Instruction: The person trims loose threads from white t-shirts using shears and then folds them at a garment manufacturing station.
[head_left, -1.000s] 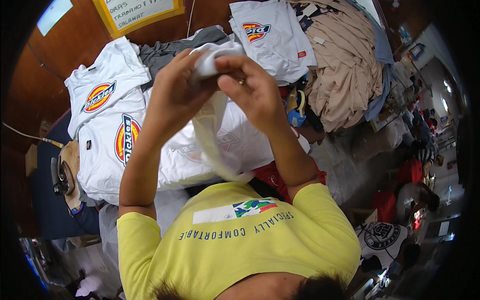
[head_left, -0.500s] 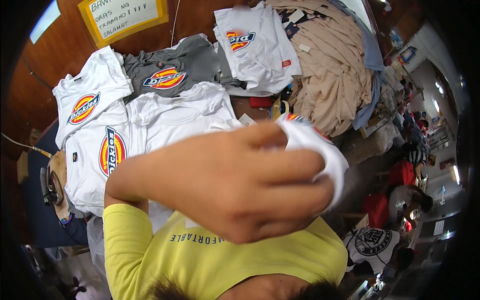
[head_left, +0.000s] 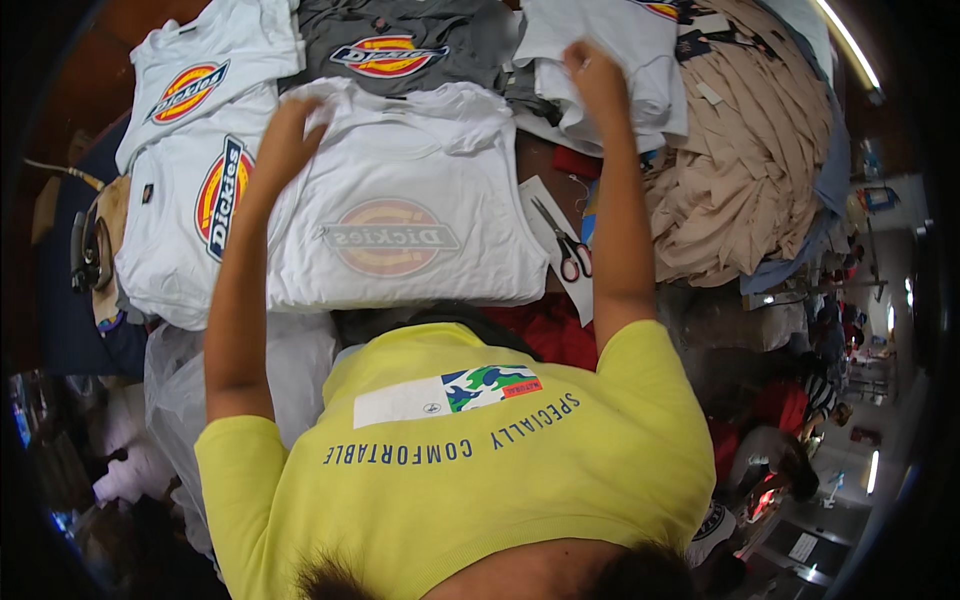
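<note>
A white T-shirt (head_left: 470,205) lies flat in front of me, its collar away from me; a large reversed oval logo shows faintly through the cloth. At its far left shoulder rests my left hand (head_left: 292,135), thumb and fingers apart, slightly blurred. Farther right, my right hand (head_left: 597,80) has its fingers curled closed at the edge of a folded white T-shirt (head_left: 640,90), seemingly pinching it. Beside the flat shirt, near my right forearm, scissors with dark handles (head_left: 566,250) lie on a white strip of paper (head_left: 540,195).
More printed white shirts (head_left: 185,225) lie at left, with a grey shirt (head_left: 420,25) at the back. An iron (head_left: 85,250) stands at far left. A big heap of beige cloth (head_left: 745,150) fills the right. Clear plastic (head_left: 175,370) hangs near my left elbow. People sit working at far right.
My left hand, earlier raised close to the camera gripping a white cloth with a coloured print, is now down at the flat shirt without that cloth. My right arm has come into view.
</note>
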